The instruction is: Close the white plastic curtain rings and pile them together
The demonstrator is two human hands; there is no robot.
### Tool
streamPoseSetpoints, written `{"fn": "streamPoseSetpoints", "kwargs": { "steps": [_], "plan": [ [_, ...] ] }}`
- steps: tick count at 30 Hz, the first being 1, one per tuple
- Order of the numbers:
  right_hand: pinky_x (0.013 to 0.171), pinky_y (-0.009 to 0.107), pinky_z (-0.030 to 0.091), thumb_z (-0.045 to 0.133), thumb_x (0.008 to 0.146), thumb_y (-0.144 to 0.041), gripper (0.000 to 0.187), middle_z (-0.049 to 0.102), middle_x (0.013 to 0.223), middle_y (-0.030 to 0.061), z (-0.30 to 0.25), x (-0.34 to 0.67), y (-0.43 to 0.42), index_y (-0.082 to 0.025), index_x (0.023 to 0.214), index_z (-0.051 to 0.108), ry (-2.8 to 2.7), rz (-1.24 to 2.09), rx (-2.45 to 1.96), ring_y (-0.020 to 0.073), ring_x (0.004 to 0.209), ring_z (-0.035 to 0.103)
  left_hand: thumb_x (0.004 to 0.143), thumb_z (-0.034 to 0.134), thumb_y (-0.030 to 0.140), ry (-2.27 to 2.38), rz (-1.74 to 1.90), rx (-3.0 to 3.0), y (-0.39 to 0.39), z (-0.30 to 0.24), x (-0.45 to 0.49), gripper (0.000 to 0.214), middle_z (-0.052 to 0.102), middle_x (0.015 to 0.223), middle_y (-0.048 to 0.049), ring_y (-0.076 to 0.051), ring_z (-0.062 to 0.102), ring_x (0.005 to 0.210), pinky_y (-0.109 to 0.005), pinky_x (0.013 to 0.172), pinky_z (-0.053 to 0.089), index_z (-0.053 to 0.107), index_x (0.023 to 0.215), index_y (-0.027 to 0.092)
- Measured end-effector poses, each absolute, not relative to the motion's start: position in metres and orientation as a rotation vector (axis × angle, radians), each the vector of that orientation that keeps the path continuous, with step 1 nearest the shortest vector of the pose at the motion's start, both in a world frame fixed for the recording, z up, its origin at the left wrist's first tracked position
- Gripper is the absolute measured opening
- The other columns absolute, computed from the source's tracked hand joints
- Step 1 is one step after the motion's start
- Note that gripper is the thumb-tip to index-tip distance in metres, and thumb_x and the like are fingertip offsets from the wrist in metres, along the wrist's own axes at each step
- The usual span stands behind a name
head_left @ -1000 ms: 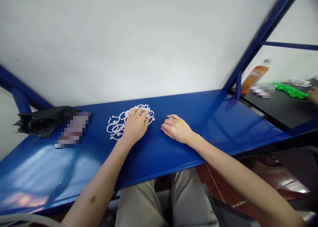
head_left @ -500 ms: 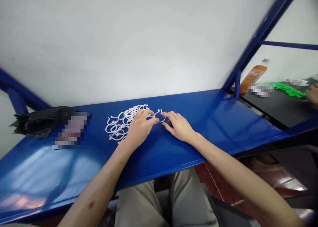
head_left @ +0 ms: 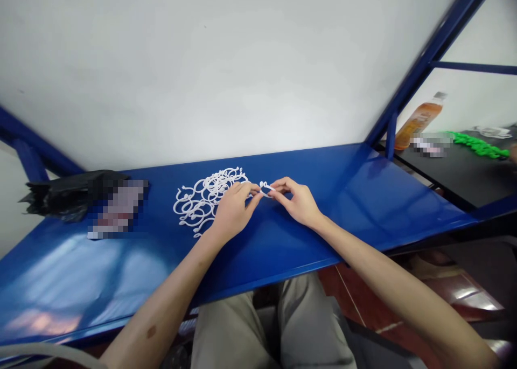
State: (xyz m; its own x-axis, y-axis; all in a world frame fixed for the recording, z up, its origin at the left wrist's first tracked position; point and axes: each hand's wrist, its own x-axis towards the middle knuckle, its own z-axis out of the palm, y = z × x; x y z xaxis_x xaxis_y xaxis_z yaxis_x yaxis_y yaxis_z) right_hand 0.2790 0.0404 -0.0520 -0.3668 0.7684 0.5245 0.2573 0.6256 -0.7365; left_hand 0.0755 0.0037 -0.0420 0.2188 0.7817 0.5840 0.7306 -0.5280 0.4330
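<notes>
A heap of white plastic rings (head_left: pixel 202 199) lies on the blue metal table (head_left: pixel 343 196), just left of my hands. My left hand (head_left: pixel 234 210) and my right hand (head_left: pixel 297 201) meet at the heap's right edge. Both pinch one white ring (head_left: pixel 264 188) between fingertips, lifted slightly off the table. The fingers of both hands are curled closed on it.
A black plastic bag (head_left: pixel 60 196) and a blurred packet (head_left: pixel 117 207) lie at the table's left. To the right, a black table holds an orange drink bottle (head_left: pixel 418 120) and a green chain of rings (head_left: pixel 479 145). A white wall stands behind.
My left hand came off the heap, where it lay flat. It drew one ring out to the right, and my right hand closed on that ring too.
</notes>
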Motion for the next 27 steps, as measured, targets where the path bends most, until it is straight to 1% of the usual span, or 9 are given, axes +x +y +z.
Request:
{"fn": "streamPoseSetpoints", "kwargs": {
  "steps": [3, 5, 8, 13, 16, 19, 24, 27],
  "plan": [
    [0.075, 0.029, 0.058, 0.066, 0.094, -0.032, 0.015, 0.077, 0.094, 0.0026, -0.0504, 0.2797, 0.0396, -0.021, 0.103, 0.067, -1.944, 0.669, -0.796, 0.0171, 0.082, 0.074, 0.096, 0.056, 0.029, 1.552, 1.172, 2.326, 0.0052, -0.0441, 0.0757, 0.01, 0.071, 0.094, -0.0036, -0.02, 0.064, 0.091, -0.036, 0.081, 0.052, 0.063, 0.098, 0.022],
    [0.073, 0.028, 0.057, 0.066, 0.094, -0.032, 0.014, 0.077, 0.09, 0.002, -0.0495, 0.2801, 0.0393, -0.021, 0.101, 0.069, -1.966, 0.635, -0.8, 0.0166, 0.079, 0.073, 0.096, 0.057, 0.029, 1.593, 1.173, 2.296, 0.0058, -0.0452, 0.0751, 0.01, 0.071, 0.095, -0.0038, -0.02, 0.064, 0.089, -0.035, 0.079, 0.051, 0.063, 0.098, 0.022],
    [0.07, 0.026, 0.055, 0.065, 0.094, -0.032, 0.013, 0.077, 0.088, 0.0017, -0.0483, 0.28, 0.039, -0.02, 0.098, 0.07, -1.995, 0.583, -0.804, 0.0161, 0.076, 0.072, 0.097, 0.055, 0.027, 1.538, 1.179, 2.379, 0.0056, -0.0456, 0.0741, 0.01, 0.07, 0.094, -0.0036, -0.019, 0.062, 0.088, -0.034, 0.079, 0.05, 0.063, 0.096, 0.022],
    [0.073, 0.027, 0.054, 0.064, 0.095, -0.029, 0.011, 0.077, 0.091, 0.0024, -0.0482, 0.2793, 0.038, -0.02, 0.092, 0.071, -2.045, 0.555, -0.748, 0.0165, 0.079, 0.071, 0.099, 0.05, 0.024, 1.429, 1.227, 2.536, 0.0027, -0.0434, 0.0726, 0.016, 0.067, 0.087, -0.0028, -0.019, 0.056, 0.084, -0.032, 0.078, 0.047, 0.062, 0.089, 0.022],
    [0.076, 0.028, 0.054, 0.062, 0.096, -0.026, 0.013, 0.076, 0.09, 0.0032, -0.0486, 0.2807, 0.0363, -0.02, 0.088, 0.07, -2.099, 0.499, -0.699, 0.0169, 0.082, 0.07, 0.099, 0.048, 0.018, 1.358, 1.261, 2.625, 0.0001, -0.0433, 0.073, 0.019, 0.066, 0.083, -0.0028, -0.018, 0.055, 0.08, -0.031, 0.074, 0.045, 0.061, 0.086, 0.021],
    [0.076, 0.029, 0.054, 0.059, 0.097, -0.021, 0.014, 0.075, 0.088, 0.0041, -0.049, 0.2836, 0.0342, -0.02, 0.089, 0.07, -2.149, 0.457, -0.653, 0.0167, 0.081, 0.067, 0.099, 0.046, 0.015, 1.302, 1.269, 2.73, -0.0018, -0.0455, 0.0746, 0.021, 0.064, 0.079, -0.0025, -0.017, 0.054, 0.078, -0.03, 0.073, 0.045, 0.06, 0.085, 0.02],
    [0.076, 0.029, 0.053, 0.059, 0.098, -0.021, 0.011, 0.075, 0.09, 0.004, -0.0511, 0.2826, 0.0338, -0.021, 0.094, 0.07, -2.201, 0.424, -0.645, 0.0168, 0.081, 0.066, 0.101, 0.043, 0.019, 1.347, 1.17, 2.754, 0.0005, -0.049, 0.0759, 0.023, 0.064, 0.081, -0.0029, -0.018, 0.055, 0.08, -0.031, 0.076, 0.046, 0.06, 0.086, 0.02],
    [0.08, 0.03, 0.052, 0.06, 0.098, -0.024, 0.01, 0.075, 0.095, 0.0032, -0.0522, 0.2792, 0.0383, -0.023, 0.099, 0.07, -2.185, 0.376, -0.783, 0.0177, 0.086, 0.067, 0.101, 0.046, 0.028, 1.463, 1.046, 2.685, 0.0053, -0.0476, 0.0732, 0.019, 0.067, 0.09, -0.0049, -0.02, 0.057, 0.088, -0.034, 0.082, 0.047, 0.063, 0.096, 0.02]
  ]
}}
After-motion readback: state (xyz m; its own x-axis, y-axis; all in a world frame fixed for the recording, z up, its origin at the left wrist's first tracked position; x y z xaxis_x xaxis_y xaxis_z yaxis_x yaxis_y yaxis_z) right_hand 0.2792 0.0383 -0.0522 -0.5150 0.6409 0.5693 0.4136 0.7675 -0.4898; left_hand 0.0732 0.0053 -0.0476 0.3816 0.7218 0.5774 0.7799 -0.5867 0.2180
